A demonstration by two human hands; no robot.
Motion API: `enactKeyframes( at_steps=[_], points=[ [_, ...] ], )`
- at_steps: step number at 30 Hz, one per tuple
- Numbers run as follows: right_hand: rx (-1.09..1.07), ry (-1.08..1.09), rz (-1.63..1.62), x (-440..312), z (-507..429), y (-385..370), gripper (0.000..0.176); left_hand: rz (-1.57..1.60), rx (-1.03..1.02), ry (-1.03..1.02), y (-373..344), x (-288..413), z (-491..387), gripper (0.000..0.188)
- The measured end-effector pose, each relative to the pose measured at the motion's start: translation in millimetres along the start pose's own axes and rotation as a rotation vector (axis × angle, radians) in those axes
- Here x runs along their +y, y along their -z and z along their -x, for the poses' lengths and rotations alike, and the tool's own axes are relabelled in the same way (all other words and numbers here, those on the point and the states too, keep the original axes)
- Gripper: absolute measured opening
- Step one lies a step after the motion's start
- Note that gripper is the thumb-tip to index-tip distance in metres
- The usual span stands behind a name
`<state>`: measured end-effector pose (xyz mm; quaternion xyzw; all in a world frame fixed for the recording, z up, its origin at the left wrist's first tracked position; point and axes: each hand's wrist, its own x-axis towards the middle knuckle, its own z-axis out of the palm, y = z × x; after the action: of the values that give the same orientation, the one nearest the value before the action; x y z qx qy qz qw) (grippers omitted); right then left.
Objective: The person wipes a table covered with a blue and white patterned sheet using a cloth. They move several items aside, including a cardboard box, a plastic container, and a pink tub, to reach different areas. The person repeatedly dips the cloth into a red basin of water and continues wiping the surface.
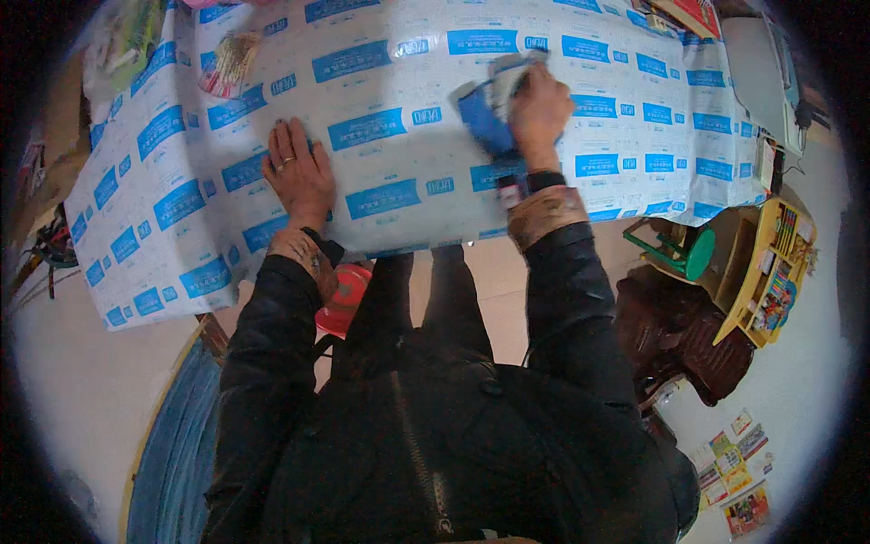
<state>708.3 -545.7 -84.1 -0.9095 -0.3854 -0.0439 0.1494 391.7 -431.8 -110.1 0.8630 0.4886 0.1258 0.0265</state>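
White plastic sheeting (435, 156) printed with blue blocks covers the table before me and hangs over its edges. My left hand (300, 170) lies flat on the sheeting, palm down, fingers slightly apart, a ring on one finger. Farther right, my right hand (542, 105) grips a crumpled blue and white cloth (488, 119) against the sheeting. The cloth is blurred, and part of it is hidden under the hand. Both wrists wear dark bands below pushed-up black sleeves.
A clear bag of thin sticks (233, 61) lies at the back left, beside green plastic packaging (129, 44). Red and white boxes (693, 15) sit at the back right. Near the table stand a green stool (700, 251), a red stool (345, 299) and a yellow shelf (775, 279).
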Motion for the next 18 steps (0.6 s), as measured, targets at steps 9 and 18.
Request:
enactKeyframes(
  at_steps=[9,18],
  points=[
    [-0.126,0.345,-0.007,-60,28,7,0.024,0.031,-0.028,0.009,2,-2,0,0.053],
    [-0.033,0.351,-0.327,-86,50,-15,0.018,0.018,-0.043,0.024,5,1,-1,0.052]
  ],
)
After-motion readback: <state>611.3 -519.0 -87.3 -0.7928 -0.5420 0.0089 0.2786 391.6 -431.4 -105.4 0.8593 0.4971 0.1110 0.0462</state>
